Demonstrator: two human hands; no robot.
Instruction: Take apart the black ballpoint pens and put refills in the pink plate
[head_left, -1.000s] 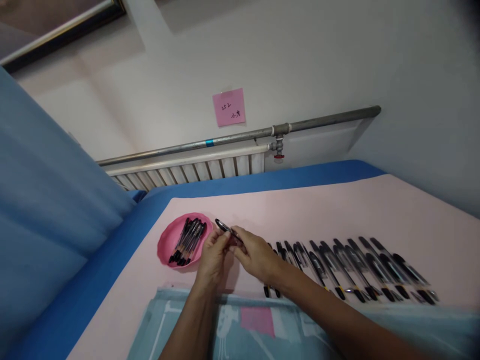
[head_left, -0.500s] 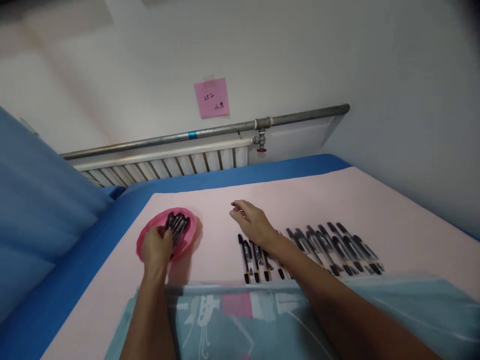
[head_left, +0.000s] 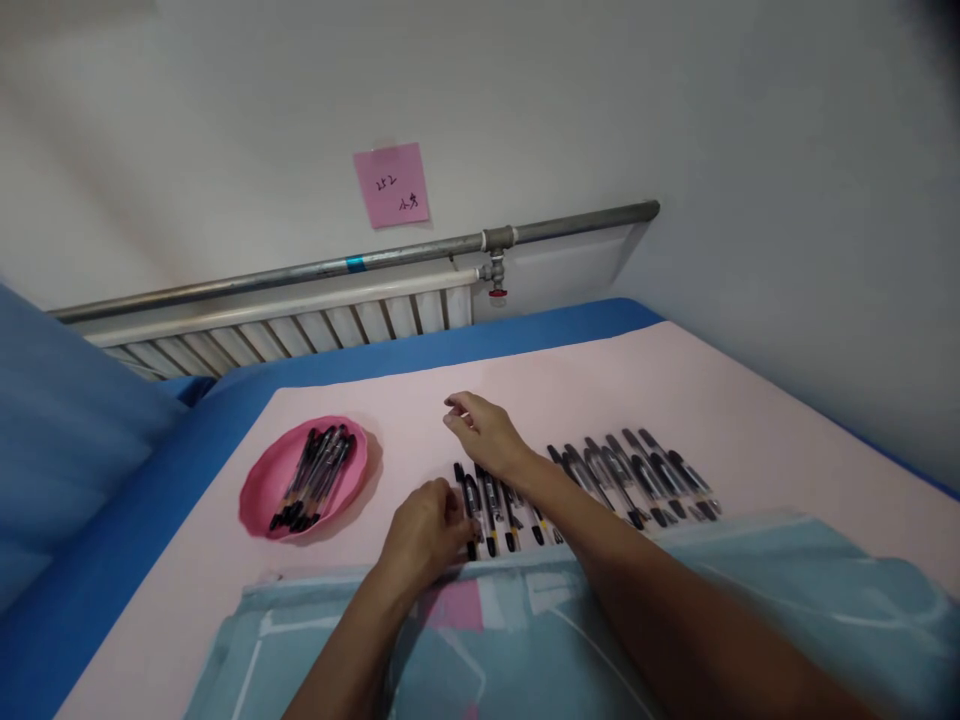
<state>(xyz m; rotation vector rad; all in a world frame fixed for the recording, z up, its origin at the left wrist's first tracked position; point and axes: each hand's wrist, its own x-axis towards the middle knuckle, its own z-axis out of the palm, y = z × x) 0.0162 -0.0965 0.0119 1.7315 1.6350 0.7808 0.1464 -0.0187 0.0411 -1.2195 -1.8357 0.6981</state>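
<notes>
My left hand (head_left: 424,530) is at the left end of a row of pens, its curled fingers closed around the lower part of the leftmost black-capped pen (head_left: 460,472). The fingers partly hide that pen. My right hand (head_left: 484,435) hovers over the upper ends of the nearby pens (head_left: 491,495), fingers bent and a little apart, holding nothing. Its forearm covers part of the row. More clear-barrelled pens with black caps (head_left: 622,465) lie side by side to the right. A pink bowl (head_left: 259,485) on the left holds a bundle of similar pens (head_left: 319,475).
Pale pink sheeting (head_left: 420,400) covers the blue surface (head_left: 547,320). A light blue patterned cloth (head_left: 315,620) lies along the near edge. Behind are a radiator (head_left: 330,325), a metal pipe (head_left: 277,280) and a pink note (head_left: 391,186). Blue fabric (head_left: 67,450) hangs at left.
My left hand has left the pens in the pink bowl and moved right to the row's leftmost pen. My right hand stays over the row. The view has shifted slightly.
</notes>
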